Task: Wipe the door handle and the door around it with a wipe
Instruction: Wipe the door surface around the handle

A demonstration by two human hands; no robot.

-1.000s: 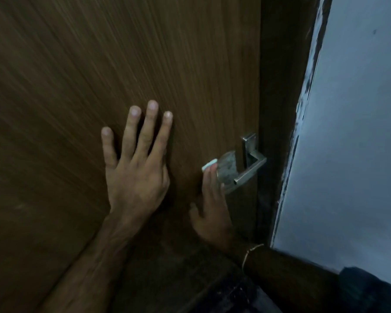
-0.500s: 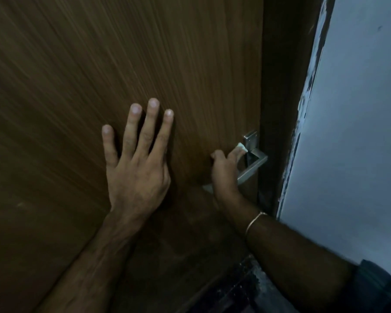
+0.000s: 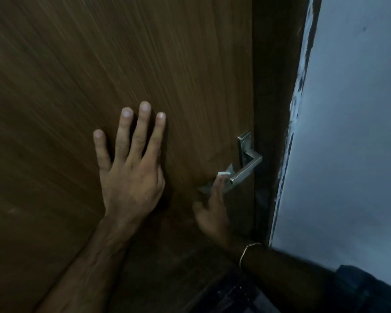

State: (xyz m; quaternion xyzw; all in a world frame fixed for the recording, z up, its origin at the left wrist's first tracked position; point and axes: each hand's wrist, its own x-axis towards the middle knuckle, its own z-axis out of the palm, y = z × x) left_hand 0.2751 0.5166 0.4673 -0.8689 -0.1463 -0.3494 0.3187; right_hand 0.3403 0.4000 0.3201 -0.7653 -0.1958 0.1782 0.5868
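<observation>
Head view puts me close to a dark brown, wood-grain door (image 3: pixel 145 64), with a brushed-steel lever door handle (image 3: pixel 246 168) on a tall narrow steel backplate near its right edge. My left hand (image 3: pixel 131 177) lies flat on the door, well to the left of the handle, fingers straight and slightly spread, holding nothing. My right hand (image 3: pixel 212 211) comes up from below the handle, its fingers straight and close together, pressing a pale, thin wipe (image 3: pixel 221 175) against the door just beside the handle's free end. Only a small light edge of the wipe shows above the fingertips, plus a greyish patch to the left of them; whether the thumb helps trap it I cannot tell. Right of the handle runs the dark door frame (image 3: pixel 278 109), then a pale blue-grey painted wall (image 3: pixel 348 132) with chipped paint along its edge.

My read is that I am on the door surface below and left of the handle, with the lever itself possibly still needing passes. The wipe is only pressed by flat fingers, so a fast stroke could let it slide out or bunch under the lever. Catching the lever's end with my fingertips could push it down and unlatch the door, and my left palm's pressure would then swing it away.
</observation>
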